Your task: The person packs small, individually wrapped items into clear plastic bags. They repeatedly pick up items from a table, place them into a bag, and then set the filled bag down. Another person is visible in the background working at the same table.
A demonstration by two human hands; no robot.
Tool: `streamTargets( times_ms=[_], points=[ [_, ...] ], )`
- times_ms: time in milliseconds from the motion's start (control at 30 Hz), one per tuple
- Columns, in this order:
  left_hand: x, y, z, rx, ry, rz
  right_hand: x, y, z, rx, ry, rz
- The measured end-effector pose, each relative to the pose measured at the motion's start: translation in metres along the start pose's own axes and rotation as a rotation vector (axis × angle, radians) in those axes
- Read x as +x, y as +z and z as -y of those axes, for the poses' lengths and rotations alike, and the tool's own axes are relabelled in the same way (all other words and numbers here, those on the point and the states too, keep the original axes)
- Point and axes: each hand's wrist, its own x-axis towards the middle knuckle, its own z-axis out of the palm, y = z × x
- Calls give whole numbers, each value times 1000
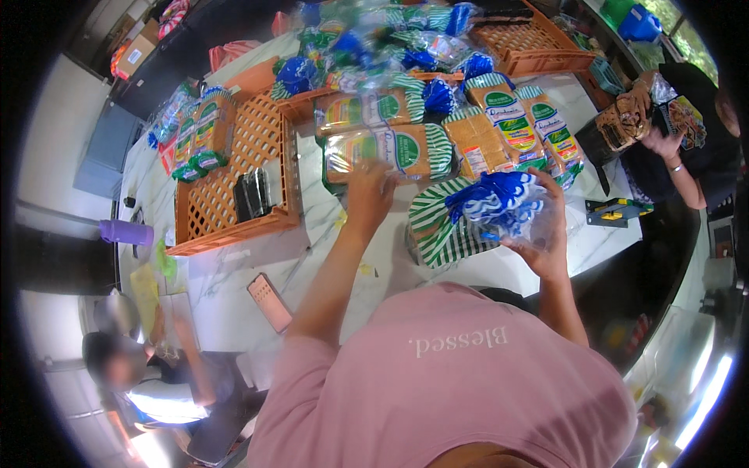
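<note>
My right hand (548, 228) is closed around the gathered blue-and-white end of a green-and-white striped bread bag (446, 230), which rests at the near edge of the table. Clear plastic bunches under its fingers. My left hand (370, 189) is over the near side of a bagged loaf (382, 154) lying flat; its fingers are bent and blurred, so their grip is unclear. Behind that loaf is another bagged loaf (363, 111). More bagged loaves (511, 129) stand to the right, just beyond the bag in my right hand.
An orange crate (234, 226) with a dark packet inside is at left, bagged loaves (204, 132) on its far edge. A phone (269, 303) lies on the table (328, 257). A tape dispenser (616, 210) is at right. Co-workers are at right and lower left; another crate (538, 51) stands far right.
</note>
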Motion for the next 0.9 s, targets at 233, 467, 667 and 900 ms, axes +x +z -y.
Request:
streamTargets(
  times_ms=[233,467,667,900],
  points=[
    [40,45,-8,140,5,358,-52,-30,-27,-176,215,-12],
    [19,54,4,196,123,240,-80,-37,-48,-413,364,51],
    [30,-16,89,-36,-466,9,-82,-37,-64,-604,274,299],
    [-57,-123,296,653,-752,402,-100,-38,-105,-487,562,554]
  ],
)
